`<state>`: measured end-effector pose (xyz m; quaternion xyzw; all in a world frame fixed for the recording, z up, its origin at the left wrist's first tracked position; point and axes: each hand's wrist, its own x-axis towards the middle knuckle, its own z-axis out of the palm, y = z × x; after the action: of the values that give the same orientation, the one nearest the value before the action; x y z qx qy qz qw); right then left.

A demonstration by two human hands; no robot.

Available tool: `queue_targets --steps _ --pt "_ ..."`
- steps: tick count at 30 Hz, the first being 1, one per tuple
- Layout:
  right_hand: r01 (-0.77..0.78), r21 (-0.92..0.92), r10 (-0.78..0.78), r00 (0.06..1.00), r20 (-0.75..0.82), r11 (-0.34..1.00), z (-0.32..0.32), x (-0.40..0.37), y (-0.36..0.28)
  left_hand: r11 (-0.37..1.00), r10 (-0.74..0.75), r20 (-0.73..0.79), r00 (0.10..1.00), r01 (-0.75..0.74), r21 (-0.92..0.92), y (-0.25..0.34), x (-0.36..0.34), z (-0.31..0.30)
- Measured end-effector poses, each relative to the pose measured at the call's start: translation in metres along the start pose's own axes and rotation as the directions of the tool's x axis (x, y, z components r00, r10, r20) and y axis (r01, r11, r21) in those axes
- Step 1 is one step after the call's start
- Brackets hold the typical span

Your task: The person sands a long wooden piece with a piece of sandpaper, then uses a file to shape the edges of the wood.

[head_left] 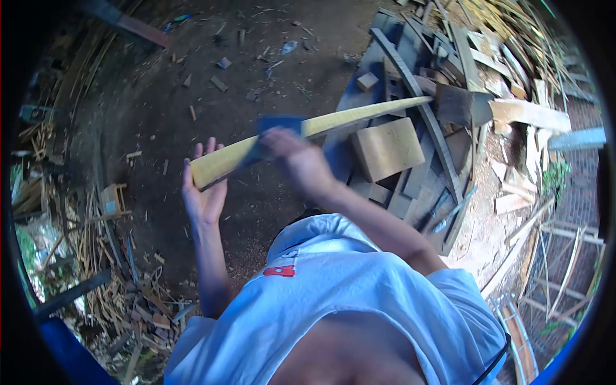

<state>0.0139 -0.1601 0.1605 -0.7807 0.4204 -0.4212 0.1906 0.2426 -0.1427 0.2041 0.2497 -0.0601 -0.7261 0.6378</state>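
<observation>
A long, pale yellow wooden plank [343,119] runs slantwise in front of me, with its far end over the wood pile on the right. My left hand [208,200] grips its near end from below, thumb and fingers on either side. On the plank's upper face, my right hand [301,163] presses a dark blue sheet of sandpaper [281,122]. Motion blurs the fingers of that hand, and the sheet hangs partly over both edges of the plank. Below the plank's far half rests a squared wooden block [388,149].
A low bench [353,96] at right carries offcuts, a small wood cube [367,81] and a curved wood strip [410,77]. Scrap wood [532,115] is heaped beyond it. Thin sticks [96,244] pile up on the left. Chips litter the dark dirt floor [154,109].
</observation>
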Motion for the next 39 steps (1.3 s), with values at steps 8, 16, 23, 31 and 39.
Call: queue_targets --steps 8,16,23,31,39 --pt "-0.085 -0.173 0.075 0.995 -0.065 0.981 -0.071 -0.030 0.070 0.997 0.075 -0.077 0.994 -0.076 -0.014 -0.002 -0.009 0.017" --pt "-0.017 -0.074 0.012 0.998 -0.068 0.997 -0.046 -0.017 0.038 0.986 0.163 -0.048 0.985 -0.161 0.045 -0.007 -0.017 0.030" --pt "-0.168 -0.117 0.151 0.978 -0.145 0.979 -0.111 -0.046 0.112 0.983 0.180 -0.117 0.977 -0.182 -0.006 -0.008 -0.026 0.033" --pt "-0.081 -0.133 0.065 0.991 -0.117 0.988 -0.077 -0.041 0.063 0.978 0.206 -0.090 0.974 -0.208 -0.009 -0.011 -0.032 0.040" --pt "-0.274 -0.280 0.158 0.913 -0.375 0.920 -0.141 -0.073 0.188 0.976 0.210 -0.094 0.973 -0.214 -0.039 -0.012 -0.040 0.038"
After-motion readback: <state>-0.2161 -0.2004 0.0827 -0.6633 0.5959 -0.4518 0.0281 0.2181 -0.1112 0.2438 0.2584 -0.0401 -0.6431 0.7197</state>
